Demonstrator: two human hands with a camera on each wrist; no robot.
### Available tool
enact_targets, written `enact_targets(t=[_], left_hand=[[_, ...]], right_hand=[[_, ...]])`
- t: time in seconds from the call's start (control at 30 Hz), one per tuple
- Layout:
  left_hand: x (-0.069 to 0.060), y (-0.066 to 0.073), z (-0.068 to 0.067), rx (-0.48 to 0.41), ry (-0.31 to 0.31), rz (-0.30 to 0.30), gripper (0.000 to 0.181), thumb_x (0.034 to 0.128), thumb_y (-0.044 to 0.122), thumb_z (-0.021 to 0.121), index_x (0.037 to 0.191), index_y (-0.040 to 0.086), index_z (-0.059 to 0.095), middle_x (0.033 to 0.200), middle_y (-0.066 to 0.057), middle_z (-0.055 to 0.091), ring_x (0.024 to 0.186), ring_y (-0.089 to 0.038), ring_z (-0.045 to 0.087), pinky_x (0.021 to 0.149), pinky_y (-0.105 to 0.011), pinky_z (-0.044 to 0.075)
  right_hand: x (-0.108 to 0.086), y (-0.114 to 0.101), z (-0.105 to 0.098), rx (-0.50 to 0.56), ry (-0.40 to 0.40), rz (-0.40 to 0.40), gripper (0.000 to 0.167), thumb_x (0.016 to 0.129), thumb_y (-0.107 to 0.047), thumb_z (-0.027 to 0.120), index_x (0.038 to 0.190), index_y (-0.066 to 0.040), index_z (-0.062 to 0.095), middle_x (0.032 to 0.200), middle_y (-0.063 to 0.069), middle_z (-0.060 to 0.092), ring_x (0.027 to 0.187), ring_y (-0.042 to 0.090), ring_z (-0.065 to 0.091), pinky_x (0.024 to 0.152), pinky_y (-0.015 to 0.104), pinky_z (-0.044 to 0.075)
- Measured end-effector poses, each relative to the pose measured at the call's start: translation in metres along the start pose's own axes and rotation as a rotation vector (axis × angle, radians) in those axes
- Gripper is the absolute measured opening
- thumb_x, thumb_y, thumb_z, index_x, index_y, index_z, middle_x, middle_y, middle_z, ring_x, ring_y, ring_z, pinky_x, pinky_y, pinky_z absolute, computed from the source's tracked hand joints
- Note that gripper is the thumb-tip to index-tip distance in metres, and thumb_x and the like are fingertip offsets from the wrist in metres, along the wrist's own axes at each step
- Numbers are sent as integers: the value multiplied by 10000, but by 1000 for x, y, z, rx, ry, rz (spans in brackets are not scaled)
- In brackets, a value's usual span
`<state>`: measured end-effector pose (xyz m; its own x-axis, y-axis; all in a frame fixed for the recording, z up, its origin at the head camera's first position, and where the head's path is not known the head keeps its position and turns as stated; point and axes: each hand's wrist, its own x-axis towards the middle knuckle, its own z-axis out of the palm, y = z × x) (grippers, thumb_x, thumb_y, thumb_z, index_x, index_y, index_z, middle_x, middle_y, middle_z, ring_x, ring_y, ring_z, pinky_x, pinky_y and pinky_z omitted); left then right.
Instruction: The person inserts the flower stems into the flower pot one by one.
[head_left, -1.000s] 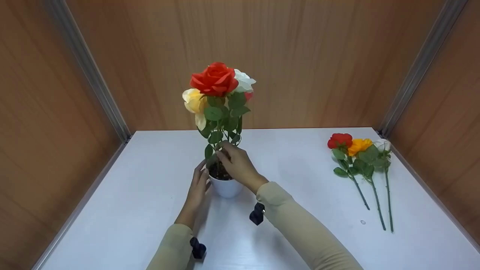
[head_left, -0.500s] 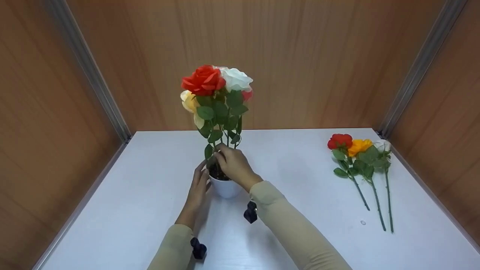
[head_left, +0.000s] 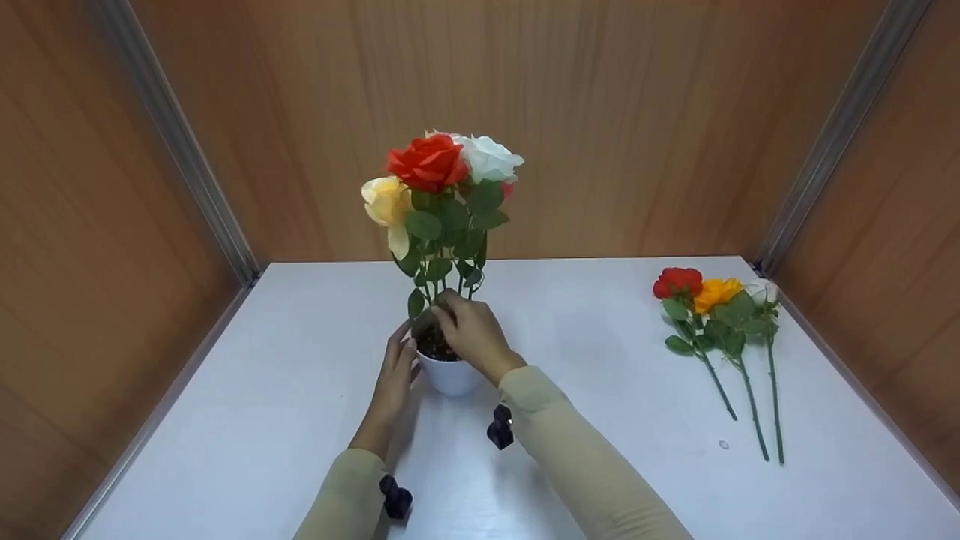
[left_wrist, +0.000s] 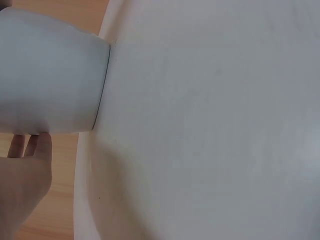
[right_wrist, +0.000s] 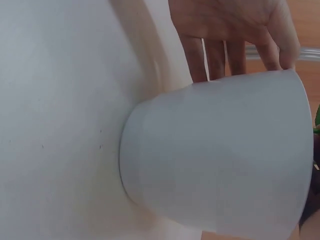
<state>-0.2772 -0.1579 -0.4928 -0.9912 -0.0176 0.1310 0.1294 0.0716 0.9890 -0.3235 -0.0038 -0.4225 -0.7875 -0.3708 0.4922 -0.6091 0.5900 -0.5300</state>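
In the head view a white pot (head_left: pixel 451 380) with dark soil stands upright, holding a red rose (head_left: pixel 427 163), a white rose (head_left: pixel 491 159), a pale yellow rose (head_left: pixel 387 201) and pink blooms partly hidden behind. My left hand (head_left: pixel 393 381) rests against the pot's left side; the right wrist view shows its fairly straight fingers (right_wrist: pixel 215 57) touching the wall and its thumb near the rim. Just above the soil, my right hand (head_left: pixel 474 335) pinches a rose stem among the leaves. Its fingertips partly cover the stem, so which bloom it carries is hard to tell.
Three cut roses lie side by side at the right: a red rose (head_left: pixel 677 283), an orange rose (head_left: pixel 718 294) and a white rose (head_left: pixel 762 291). A small clear ring (head_left: pixel 724 445) lies near their stems. Wooden panels (head_left: pixel 570 127) enclose the white table (head_left: pixel 300 360).
The red and white blooms in the pot swung left, then back right. My right hand shifted slightly left and stayed low at the stems. My left hand and the pot stayed in place.
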Motion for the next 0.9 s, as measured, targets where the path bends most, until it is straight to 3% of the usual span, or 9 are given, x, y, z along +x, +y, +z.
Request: enact_targets(t=[0.17,0.4,0.63,0.9], left_hand=[[1,2,0,-3,-1,14,538,1112,382,304,1595,167,207,1581,-210,306,1441,-411,311,1168,-583,264],[-1,2,-3,-12,-16,22,542,1112,380,303,1595,157,196,1593,-207,280,1449,-405,297,1173,-562,269],[-2,3,-1,27,-11,-14,562,1094,477,299,1590,232,201,1595,-128,311,1468,-330,290,1180,-528,280],[-1,1,-1,25,3,-18,554,1096,460,307,1590,225,217,1595,-133,313,1459,-341,307,1170,-535,296]], right_hand=[[4,-2,-3,-10,-33,16,186,1041,-255,585,1075,-96,674,961,30,733,908,182,700,814,352,579],[11,-10,-10,73,-110,82,192,987,-306,674,1051,-134,729,988,-33,735,930,114,679,867,303,562],[9,-13,-7,97,-62,86,224,953,-351,713,1015,-137,729,934,-64,732,862,63,672,818,255,563],[8,-13,-3,76,-32,34,131,972,-233,699,986,-108,735,922,-37,743,843,75,682,787,241,566]])
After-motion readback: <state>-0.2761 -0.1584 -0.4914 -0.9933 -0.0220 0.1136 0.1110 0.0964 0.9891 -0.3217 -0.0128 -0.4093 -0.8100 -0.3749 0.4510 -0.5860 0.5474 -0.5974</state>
